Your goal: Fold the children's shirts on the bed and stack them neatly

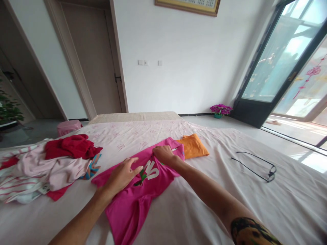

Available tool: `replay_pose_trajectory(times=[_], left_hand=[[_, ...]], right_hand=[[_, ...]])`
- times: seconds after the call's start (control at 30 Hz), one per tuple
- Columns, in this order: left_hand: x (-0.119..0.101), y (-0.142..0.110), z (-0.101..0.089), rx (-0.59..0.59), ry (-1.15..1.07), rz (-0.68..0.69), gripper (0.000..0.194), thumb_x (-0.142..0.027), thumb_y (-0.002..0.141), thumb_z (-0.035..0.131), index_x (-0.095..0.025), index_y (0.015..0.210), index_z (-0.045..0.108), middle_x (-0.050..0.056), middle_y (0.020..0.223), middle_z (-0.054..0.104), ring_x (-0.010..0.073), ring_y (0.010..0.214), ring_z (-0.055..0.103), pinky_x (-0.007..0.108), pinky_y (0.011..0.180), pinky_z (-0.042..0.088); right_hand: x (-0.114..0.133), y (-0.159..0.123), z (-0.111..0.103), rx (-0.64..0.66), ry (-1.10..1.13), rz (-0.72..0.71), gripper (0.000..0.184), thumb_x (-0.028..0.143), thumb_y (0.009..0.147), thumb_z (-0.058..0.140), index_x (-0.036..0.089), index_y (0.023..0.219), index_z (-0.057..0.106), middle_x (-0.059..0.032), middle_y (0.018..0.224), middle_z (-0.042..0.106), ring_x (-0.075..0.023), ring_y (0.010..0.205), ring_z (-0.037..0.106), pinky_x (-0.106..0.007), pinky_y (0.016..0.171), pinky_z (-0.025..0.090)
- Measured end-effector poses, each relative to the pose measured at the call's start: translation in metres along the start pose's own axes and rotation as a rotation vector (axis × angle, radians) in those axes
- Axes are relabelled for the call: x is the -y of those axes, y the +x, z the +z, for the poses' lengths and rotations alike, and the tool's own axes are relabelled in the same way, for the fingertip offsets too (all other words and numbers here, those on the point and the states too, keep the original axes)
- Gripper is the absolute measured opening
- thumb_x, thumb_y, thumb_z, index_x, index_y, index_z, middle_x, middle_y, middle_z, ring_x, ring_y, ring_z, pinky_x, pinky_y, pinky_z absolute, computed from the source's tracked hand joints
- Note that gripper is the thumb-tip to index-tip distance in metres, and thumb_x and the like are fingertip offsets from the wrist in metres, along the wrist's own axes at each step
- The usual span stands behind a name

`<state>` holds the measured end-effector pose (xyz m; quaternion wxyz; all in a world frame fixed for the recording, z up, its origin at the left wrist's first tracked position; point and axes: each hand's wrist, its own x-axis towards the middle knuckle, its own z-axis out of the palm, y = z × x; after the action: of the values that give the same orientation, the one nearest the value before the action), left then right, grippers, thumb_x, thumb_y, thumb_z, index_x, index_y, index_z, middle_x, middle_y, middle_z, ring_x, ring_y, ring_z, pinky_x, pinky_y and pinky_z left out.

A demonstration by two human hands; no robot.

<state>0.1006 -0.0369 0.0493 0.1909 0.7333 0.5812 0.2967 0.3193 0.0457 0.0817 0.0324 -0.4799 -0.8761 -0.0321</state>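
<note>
Presently, the pink shirt (139, 195) lies on the pale sheet (217, 163), directly in front of the person, with its white print (151, 173) facing up and its near end creased and slanting toward the viewer. The right hand (163, 153) is closed at the far part of the shirt, fingers curled down, and appears to pinch a gather of cloth; the fingertips themselves are hidden. The left hand (125, 172) is half open above the shirt beside the print, thumb apart from the fingers, with no cloth visibly gripped; whether it touches the fabric cannot be told. For good handling, hold the pinch lightly, spread the left palm flat, and smooth outward from the gather so that the creases do not set. Square the near end before lifting any edge. Just beyond the right hand, an orange garment (195, 147) meets the shirt's far edge; avoid dragging it along. To the left, well apart from the right hand, is a loose heap of clothes (67, 170). To the right, a pair of glasses (271, 174) rests on the sheet; route the right arm clear of it.
</note>
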Motion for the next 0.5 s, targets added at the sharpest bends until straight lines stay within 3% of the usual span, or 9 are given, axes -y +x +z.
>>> replay_pose_trajectory(times=[0.07, 0.13, 0.23, 0.33, 0.4, 0.5], left_hand=[[0.000, 0.008, 0.001, -0.089, 0.175, 0.001, 0.069, -0.061, 0.083, 0.055, -0.020, 0.138, 0.050, 0.018, 0.134, 0.057, 0.0298, 0.111, 0.064, 0.035, 0.086, 0.048], [-0.006, 0.014, 0.001, -0.116, 0.308, -0.012, 0.071, -0.062, 0.082, 0.055, -0.022, 0.141, 0.047, 0.018, 0.132, 0.058, 0.0296, 0.102, 0.067, 0.034, 0.078, 0.047], [-0.020, 0.021, -0.004, -0.029, 0.371, 0.023, 0.046, -0.055, 0.090, 0.045, -0.026, 0.123, 0.060, 0.012, 0.112, 0.067, 0.0259, 0.090, 0.069, 0.032, 0.070, 0.044], [-0.030, 0.024, -0.013, 0.095, 0.265, 0.103, 0.040, -0.047, 0.097, 0.035, -0.025, 0.098, 0.067, 0.009, 0.091, 0.072, 0.0241, 0.085, 0.069, 0.031, 0.069, 0.043], [-0.033, 0.027, -0.023, 0.197, 0.122, 0.119, 0.040, -0.047, 0.097, 0.036, -0.024, 0.091, 0.068, 0.007, 0.077, 0.072, 0.0222, 0.074, 0.069, 0.031, 0.069, 0.044], [-0.036, 0.038, -0.045, 0.261, -0.198, 0.065, 0.037, -0.051, 0.094, 0.043, -0.022, 0.094, 0.067, 0.001, 0.061, 0.068, 0.0179, 0.056, 0.065, 0.029, 0.065, 0.049]], right_hand=[[0.004, 0.000, -0.014, -0.070, 0.129, 0.020, 0.026, 0.022, 0.096, 0.045, 0.020, 0.102, 0.070, -0.0092, 0.104, 0.071, -0.0221, 0.089, 0.066, -0.030, 0.075, 0.043], [0.006, -0.004, -0.031, -0.131, 0.278, -0.010, 0.025, 0.027, 0.095, 0.048, 0.024, 0.103, 0.072, -0.0054, 0.104, 0.072, -0.0205, 0.091, 0.065, -0.028, 0.075, 0.042], [0.005, -0.014, -0.055, -0.133, 0.465, -0.057, 0.024, 0.026, 0.090, 0.052, 0.026, 0.101, 0.074, -0.0017, 0.097, 0.073, -0.0187, 0.087, 0.065, -0.026, 0.075, 0.042], [-0.003, -0.024, -0.075, -0.064, 0.581, -0.074, 0.025, 0.022, 0.086, 0.054, 0.024, 0.096, 0.076, -0.0009, 0.086, 0.073, -0.0180, 0.082, 0.065, -0.026, 0.075, 0.044], [-0.008, -0.029, -0.083, -0.065, 0.629, -0.093, 0.025, 0.022, 0.086, 0.054, 0.025, 0.095, 0.077, -0.0007, 0.085, 0.072, -0.0187, 0.084, 0.065, -0.027, 0.078, 0.046], [-0.011, -0.031, -0.084, -0.242, 0.707, -0.094, 0.029, 0.025, 0.091, 0.049, 0.025, 0.105, 0.074, -0.0030, 0.098, 0.071, -0.0201, 0.090, 0.065, -0.031, 0.083, 0.047]])
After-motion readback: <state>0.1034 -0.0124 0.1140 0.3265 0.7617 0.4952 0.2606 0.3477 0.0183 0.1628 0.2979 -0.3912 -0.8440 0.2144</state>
